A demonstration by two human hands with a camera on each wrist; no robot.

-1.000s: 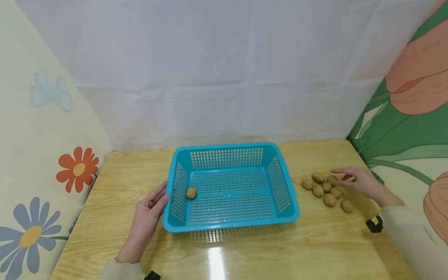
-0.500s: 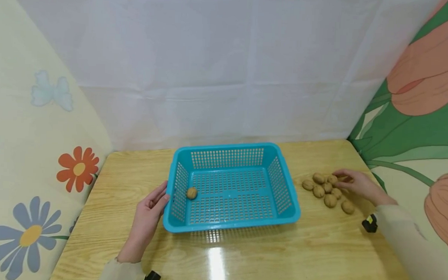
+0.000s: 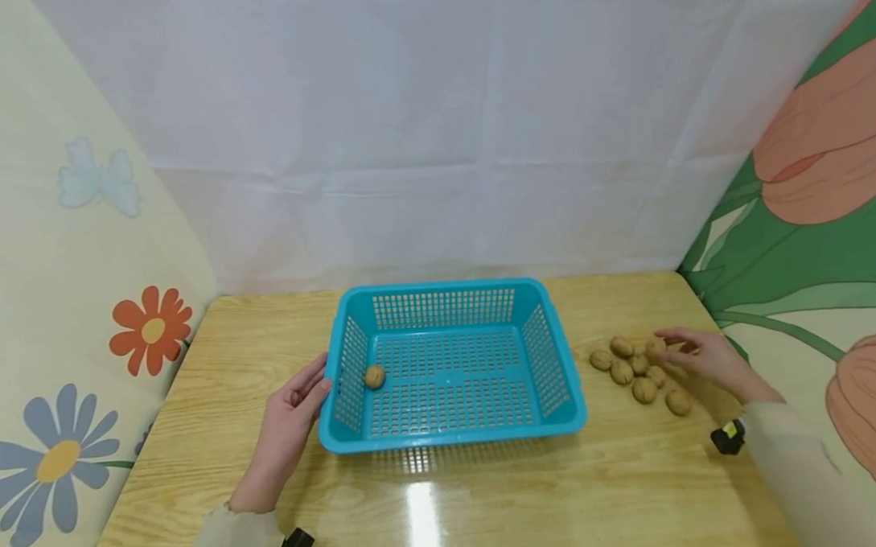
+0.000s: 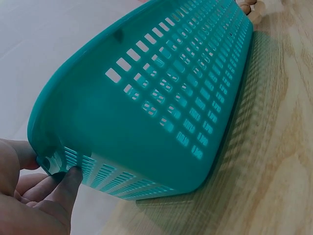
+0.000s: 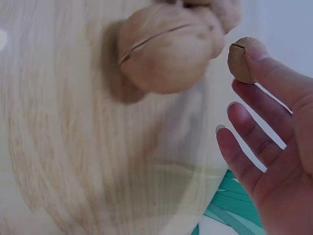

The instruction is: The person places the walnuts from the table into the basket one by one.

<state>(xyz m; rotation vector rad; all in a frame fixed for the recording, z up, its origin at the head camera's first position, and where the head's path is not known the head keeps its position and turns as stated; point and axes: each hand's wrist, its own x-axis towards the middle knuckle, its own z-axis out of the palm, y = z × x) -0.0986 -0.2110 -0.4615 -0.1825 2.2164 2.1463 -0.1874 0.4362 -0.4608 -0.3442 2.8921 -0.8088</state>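
My left hand (image 3: 288, 421) grips the left rim of a blue perforated plastic basket (image 3: 447, 440); in the left wrist view the thumb is over the rim and the fingers (image 4: 66, 188) tuck beneath it. A single walnut (image 3: 374, 377) lies inside the basket, near its left wall. To the right of the basket, my right hand (image 3: 713, 364) pinches one walnut (image 5: 239, 61) between thumb and index finger, the other fingers spread. Beside that hand lies a group of several walnuts (image 3: 622, 372), the nearest walnut (image 5: 166, 49) showing large in the right wrist view.
The wooden table (image 3: 517, 502) carries the basket and walnuts. A white cloth (image 3: 413, 144) hangs behind its far edge. Flower-printed panels stand at the left (image 3: 61, 292) and right (image 3: 809, 238). One walnut (image 3: 678, 403) sits slightly apart, close below the right hand.
My right hand's thumb and index finger have closed on a walnut at the group's far right, and that walnut has shifted slightly right. The left hand and basket have stayed put.
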